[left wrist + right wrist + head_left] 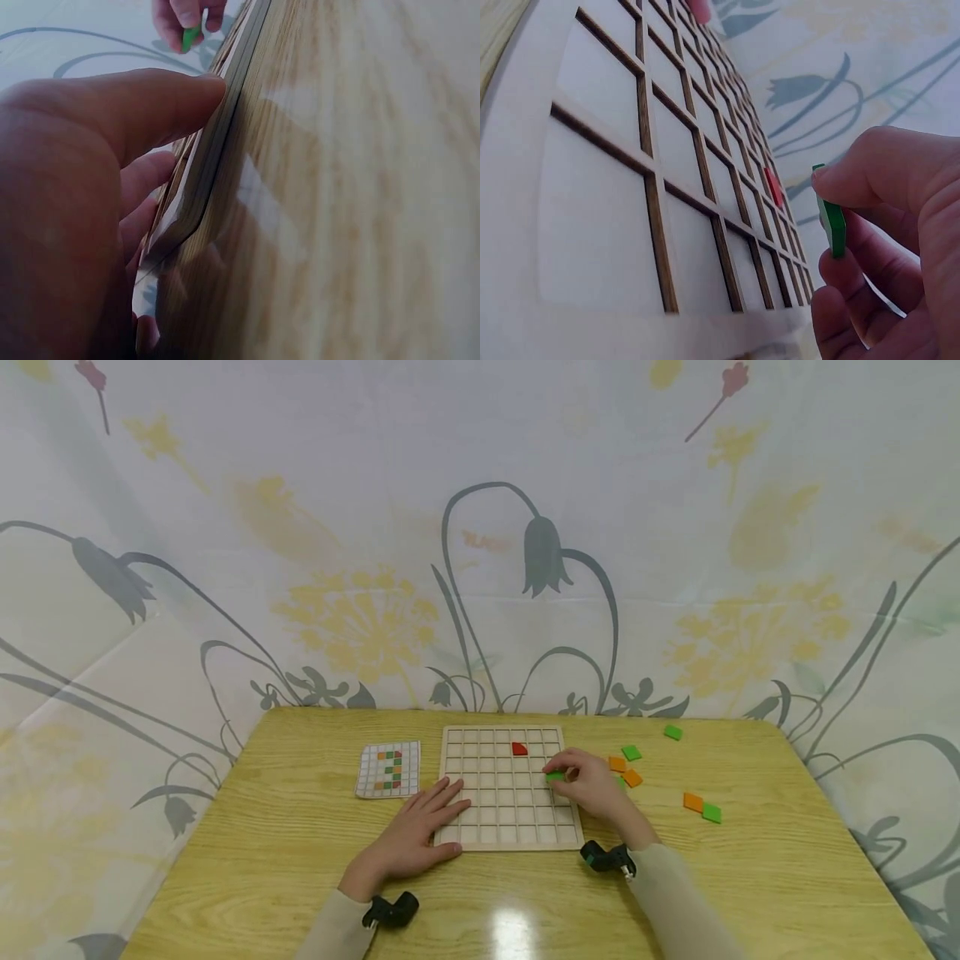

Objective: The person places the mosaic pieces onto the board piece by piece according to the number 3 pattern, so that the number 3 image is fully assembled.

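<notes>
A pale wooden grid board (507, 843) lies on the table, divided into square cells. One red quarter-round tile (519, 748) sits in a cell near its far edge. My right hand (588, 783) pinches a green square tile (831, 221) between thumb and fingers, above the board's right side. At the board's left edge rests my left hand (420, 831), fingers spread and straight over the near-left cells, thumb along the near corner. In the left wrist view, the left thumb (172, 101) lies by the board's side edge.
Left of the board lies a printed pattern card (367, 781) with coloured squares. Right of it are scattered loose tiles: an orange tile (693, 802), a green tile (711, 812), another green tile (672, 732) and several more. A flower-patterned curtain (510, 635) hangs behind the table (300, 877).
</notes>
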Demonstrator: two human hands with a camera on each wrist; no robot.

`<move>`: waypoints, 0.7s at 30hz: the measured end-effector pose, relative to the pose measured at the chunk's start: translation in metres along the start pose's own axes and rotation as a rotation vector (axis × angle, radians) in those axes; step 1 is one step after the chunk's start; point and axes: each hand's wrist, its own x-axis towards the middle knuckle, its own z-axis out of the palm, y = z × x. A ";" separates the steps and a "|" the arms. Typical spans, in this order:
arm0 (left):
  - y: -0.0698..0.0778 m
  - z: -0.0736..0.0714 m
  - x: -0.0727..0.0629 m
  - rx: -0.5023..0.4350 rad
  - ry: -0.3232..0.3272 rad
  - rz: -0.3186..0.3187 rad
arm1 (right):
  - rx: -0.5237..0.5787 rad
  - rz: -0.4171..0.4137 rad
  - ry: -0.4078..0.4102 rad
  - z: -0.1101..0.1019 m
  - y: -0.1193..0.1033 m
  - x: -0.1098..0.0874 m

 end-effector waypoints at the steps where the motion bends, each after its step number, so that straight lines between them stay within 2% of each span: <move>1: 0.000 0.000 0.000 -0.002 0.003 0.002 | -0.005 -0.004 0.003 0.002 0.001 0.002; 6: 0.000 0.001 0.001 -0.010 0.019 0.012 | -0.029 0.001 0.019 0.009 0.002 0.010; 13: -0.001 0.002 0.001 -0.019 0.036 0.009 | 0.010 0.044 0.019 0.014 -0.002 0.019; 21: -0.002 0.004 0.002 -0.014 0.040 0.007 | 0.002 0.043 0.033 0.025 -0.002 0.033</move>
